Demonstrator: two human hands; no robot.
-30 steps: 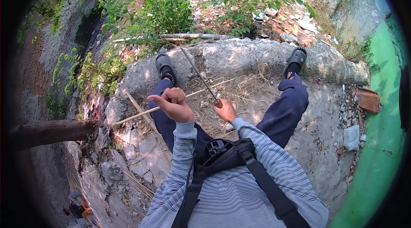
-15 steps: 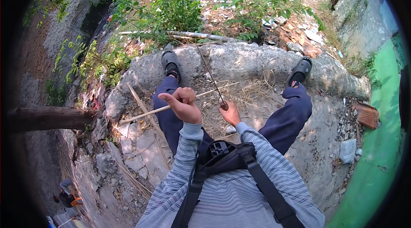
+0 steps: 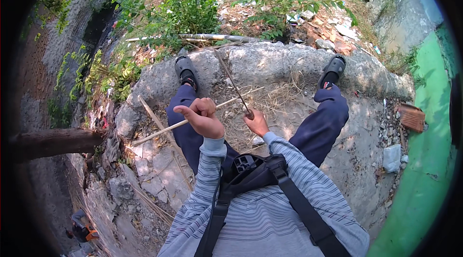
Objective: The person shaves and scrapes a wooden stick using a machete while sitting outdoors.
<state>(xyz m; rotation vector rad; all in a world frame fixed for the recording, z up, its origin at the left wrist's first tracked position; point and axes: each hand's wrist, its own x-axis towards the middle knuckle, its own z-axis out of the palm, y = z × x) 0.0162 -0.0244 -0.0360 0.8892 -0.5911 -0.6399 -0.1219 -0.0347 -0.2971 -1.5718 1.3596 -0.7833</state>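
My left hand (image 3: 206,121) is closed round a slim pale bamboo stick (image 3: 155,135). The stick slants from lower left, past my left thigh, up to the right, its far end lying behind the blade. In my right hand (image 3: 257,124) is the brown handle of a long, dark knife (image 3: 233,82). Its narrow blade points away from me and to the left, over the rough ground between my feet. Stick and blade cross in the picture; whether they touch I cannot tell. My left thumb sticks out to the left while the other fingers curl.
Pale shavings (image 3: 282,94) litter the concrete between my legs. Another wooden strip (image 3: 155,116) lies by my left leg. My feet rest on a stone ledge (image 3: 270,61), with plants beyond. A trunk (image 3: 58,140) juts in at left; a brick (image 3: 412,117) lies right. Someone (image 3: 81,228) is at lower left.
The knife blade has swung slightly and now shows more of its flat side, looking shorter and wider. Both hands keep their holds. The whole view has shifted a little.
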